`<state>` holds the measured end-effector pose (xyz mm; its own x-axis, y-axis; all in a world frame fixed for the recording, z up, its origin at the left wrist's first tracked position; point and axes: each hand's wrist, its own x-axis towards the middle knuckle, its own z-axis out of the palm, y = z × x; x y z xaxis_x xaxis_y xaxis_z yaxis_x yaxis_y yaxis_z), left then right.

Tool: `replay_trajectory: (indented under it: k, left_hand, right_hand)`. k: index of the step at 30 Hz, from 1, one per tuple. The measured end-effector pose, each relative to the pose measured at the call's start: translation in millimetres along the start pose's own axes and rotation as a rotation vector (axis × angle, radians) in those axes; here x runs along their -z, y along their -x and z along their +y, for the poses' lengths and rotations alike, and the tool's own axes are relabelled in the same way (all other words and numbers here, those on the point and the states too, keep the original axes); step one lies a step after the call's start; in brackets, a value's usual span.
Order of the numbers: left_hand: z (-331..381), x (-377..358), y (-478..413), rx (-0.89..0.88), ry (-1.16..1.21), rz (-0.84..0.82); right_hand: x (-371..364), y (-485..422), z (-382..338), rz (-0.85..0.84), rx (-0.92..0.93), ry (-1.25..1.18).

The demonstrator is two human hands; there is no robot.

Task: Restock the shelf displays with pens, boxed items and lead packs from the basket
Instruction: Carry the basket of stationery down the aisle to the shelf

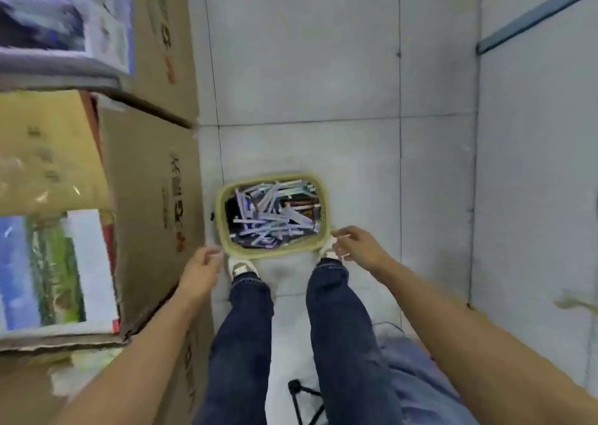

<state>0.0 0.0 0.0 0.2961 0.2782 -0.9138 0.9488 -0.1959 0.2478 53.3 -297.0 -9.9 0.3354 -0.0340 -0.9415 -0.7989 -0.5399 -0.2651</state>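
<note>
Basket [325,205]: one, placed between both hands, filled with uncounted pens [275,215].
Left hand [201,262]: one, curled at basket rim; grip cannot be told.
Right hand [354,246]: one, likewise.

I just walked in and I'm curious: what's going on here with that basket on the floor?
A person stands over a yellow-green basket on the tiled floor. It is full of jumbled pens and packs. The left hand is down at its near left corner and the right hand is at its near right corner, as if to take hold of it. The picture is too blurry to show a firm grip. Cardboard boxes stand on the left.
</note>
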Motion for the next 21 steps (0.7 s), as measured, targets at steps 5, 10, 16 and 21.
replay_trajectory:
  k: [5,10,16,21]
  left_hand:
    - [-28,-50,-136,0.071,-0.023,0.171]
    - [-57,-66,-238,0.254,0.038,0.271]
    - [-75,-66,-267,0.243,0.217,0.174]
    - [-49,-51,-216,0.179,0.220,0.274]
  right_hand:
    - [-23,-143,29,0.078,-0.045,-0.020]
    - [-47,-234,58,0.216,-0.040,-0.061]
    - [-49,-258,72,0.268,0.008,-0.103]
    - [-26,-215,53,0.288,0.011,-0.085]
